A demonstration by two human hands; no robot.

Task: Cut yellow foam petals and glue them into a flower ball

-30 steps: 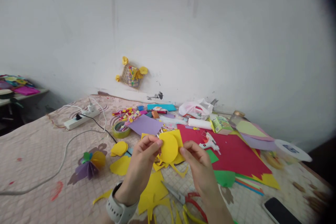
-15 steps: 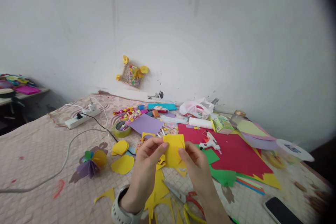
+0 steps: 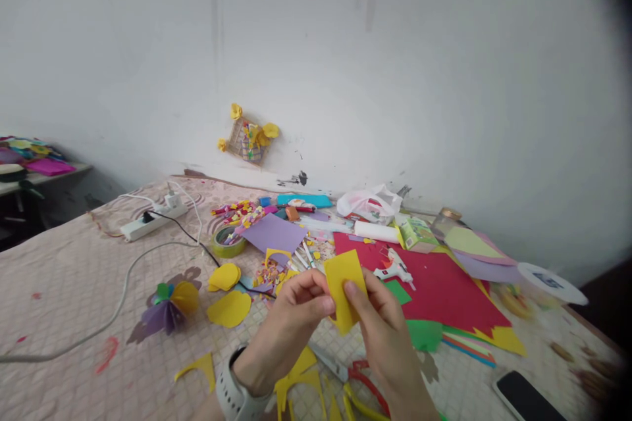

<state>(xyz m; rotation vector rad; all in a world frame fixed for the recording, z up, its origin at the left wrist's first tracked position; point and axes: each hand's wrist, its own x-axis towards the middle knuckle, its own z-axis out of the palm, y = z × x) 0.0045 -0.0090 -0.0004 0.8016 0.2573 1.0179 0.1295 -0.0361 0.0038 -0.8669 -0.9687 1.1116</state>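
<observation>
A small yellow paper piece (image 3: 342, 276) is held up over the table, tilted, between my two hands. My right hand (image 3: 382, 319) pinches it with the thumb on its near face. At its left edge, my left hand (image 3: 301, 309) has thumb and fingertips closed on the paper. Below my hands lie scissors (image 3: 363, 385) with red and yellow handles, partly covered by my right forearm, and yellow paper offcuts (image 3: 301, 381). Rounded yellow cut-outs (image 3: 230, 309) rest left of my left hand, beside a purple and yellow paper flower (image 3: 170, 306).
A white glue gun (image 3: 395, 270) lies on a red sheet (image 3: 439, 289) at the right. A phone (image 3: 526, 395) sits near the front right. The power strip (image 3: 153, 223) and its cable (image 3: 128, 276) cross the left side. Tape (image 3: 230, 243) stands behind.
The yellow paper has shifted right and turned from nearly upright to tilted. My left hand has moved right with it, and my right hand holds it lower on its face.
</observation>
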